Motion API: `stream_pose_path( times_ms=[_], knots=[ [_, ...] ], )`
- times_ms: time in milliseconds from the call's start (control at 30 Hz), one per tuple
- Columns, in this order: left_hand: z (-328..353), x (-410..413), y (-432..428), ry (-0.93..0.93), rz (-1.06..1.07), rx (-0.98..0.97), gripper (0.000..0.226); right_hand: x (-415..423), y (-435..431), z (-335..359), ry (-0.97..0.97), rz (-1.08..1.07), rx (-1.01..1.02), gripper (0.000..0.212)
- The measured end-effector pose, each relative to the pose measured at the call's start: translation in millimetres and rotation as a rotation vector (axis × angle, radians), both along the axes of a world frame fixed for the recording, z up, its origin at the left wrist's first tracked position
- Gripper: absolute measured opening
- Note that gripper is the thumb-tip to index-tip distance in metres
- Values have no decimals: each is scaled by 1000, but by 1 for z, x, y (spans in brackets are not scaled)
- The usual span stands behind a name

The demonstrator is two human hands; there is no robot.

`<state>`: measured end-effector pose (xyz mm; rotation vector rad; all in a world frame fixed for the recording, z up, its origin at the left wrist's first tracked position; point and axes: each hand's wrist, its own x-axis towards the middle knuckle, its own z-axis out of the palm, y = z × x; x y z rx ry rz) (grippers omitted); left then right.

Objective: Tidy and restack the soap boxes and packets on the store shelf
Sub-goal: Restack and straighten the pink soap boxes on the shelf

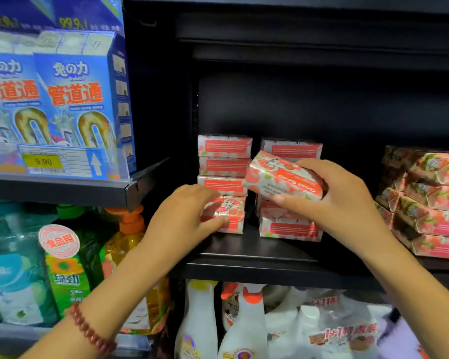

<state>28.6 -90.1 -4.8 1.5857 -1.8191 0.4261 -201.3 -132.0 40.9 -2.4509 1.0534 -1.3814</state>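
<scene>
Two stacks of pink-and-white soap boxes stand on a black shelf [244, 270]. The left stack [224, 161] has several boxes. My left hand [184, 216] grips the bottom box [231, 216] of that stack. The right stack [290, 229] stands partly hidden behind my right hand [342, 200], which holds a tilted soap box [278, 177] in front of that stack's upper part. At the right edge lies a slanting pile of wrapped soap packets [430, 203].
Blue drain-cleaner boxes [70, 99] stand on the upper left shelf behind a 9.90 price tag [43, 161]. Green and orange detergent bottles [68, 268] stand below them. White bottles [244, 325] fill the shelf under the soap. Dark bare shelf lies between the right stack and the packets.
</scene>
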Motion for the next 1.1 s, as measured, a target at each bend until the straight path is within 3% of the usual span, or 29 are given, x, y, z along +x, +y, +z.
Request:
stream_pose_path(
  times_ms=[100,233,400,500,667,833,967,1100],
  knots=[
    [2,4,-10,-46,16,96,61,-15,2,-8,10,-7,25,52],
    [-1,8,-7,-99,18,78,65,-30,2,-20,-15,-17,54,55],
    [-9,7,10,90,-69,148,85,-42,-3,-25,-39,-8,56,53],
    [-11,4,11,150,-81,212,78,-39,-10,-24,-5,14,66,58],
    [-15,-1,15,192,-12,60,79,-28,-22,-22,38,90,141,64],
    [-17,-6,28,400,-108,-65,80,-25,-31,-21,21,122,201,71],
    [-16,-11,34,491,-180,-164,62,-24,-31,-31,48,7,46,69],
    [-14,-17,40,524,-218,-189,58,-24,-29,-36,67,-86,-71,70]
  ],
)
